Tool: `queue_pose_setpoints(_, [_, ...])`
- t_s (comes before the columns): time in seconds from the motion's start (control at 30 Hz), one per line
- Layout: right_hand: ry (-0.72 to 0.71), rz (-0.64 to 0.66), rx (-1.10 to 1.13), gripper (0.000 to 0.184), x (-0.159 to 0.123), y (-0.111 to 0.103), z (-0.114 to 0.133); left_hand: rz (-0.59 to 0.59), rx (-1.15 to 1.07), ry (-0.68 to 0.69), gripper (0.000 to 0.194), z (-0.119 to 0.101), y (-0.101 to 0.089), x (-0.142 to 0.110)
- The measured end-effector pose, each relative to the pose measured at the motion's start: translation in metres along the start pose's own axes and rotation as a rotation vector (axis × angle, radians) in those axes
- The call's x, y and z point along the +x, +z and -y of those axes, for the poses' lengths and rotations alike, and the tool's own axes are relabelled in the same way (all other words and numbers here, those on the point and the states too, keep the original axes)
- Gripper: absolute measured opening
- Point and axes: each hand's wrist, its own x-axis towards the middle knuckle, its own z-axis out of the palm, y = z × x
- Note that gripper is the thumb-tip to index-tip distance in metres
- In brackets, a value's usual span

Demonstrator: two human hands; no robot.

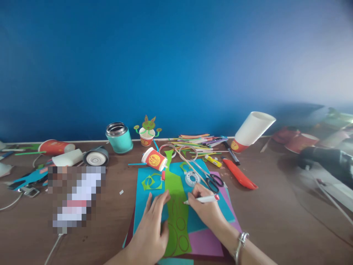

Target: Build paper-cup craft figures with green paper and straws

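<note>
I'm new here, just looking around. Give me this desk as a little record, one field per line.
Left hand: resting on the green paper
Right hand: holding a white marker, tip at the green paper's right side
Drawn: rounded outlines on the green paper
Underneath: blue sheet, purple sheet
Just beyond: scissors, tape roll, tipped paper cup
Near the wall: open teal container, cup with green eared figure

Green paper partly under left hand; pixelated object unidentifiable.
</note>
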Motion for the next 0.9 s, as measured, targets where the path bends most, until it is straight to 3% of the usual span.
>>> queue_pose_setpoints(0.27, [0.062,0.056,0.122,0.028,-0.0003,0.0021,-0.0033,0.035,-0.005,-0.007,0.078,-0.0022,-0.0028,0.0009])
queue_pose_setpoints(0.43, [0.019,0.038,0.052,0.027,-0.0001,0.0005,-0.0015,0.008,-0.013,0.002,0.078,-0.0006,-0.0015,0.0005])
queue_pose_setpoints(0.9, [0.101,0.15,0.084,0.023,-0.0039,-0.0021,0.0023,0.016,-0.018,-0.011,0.078,-0.001,-0.0019,-0.0003])
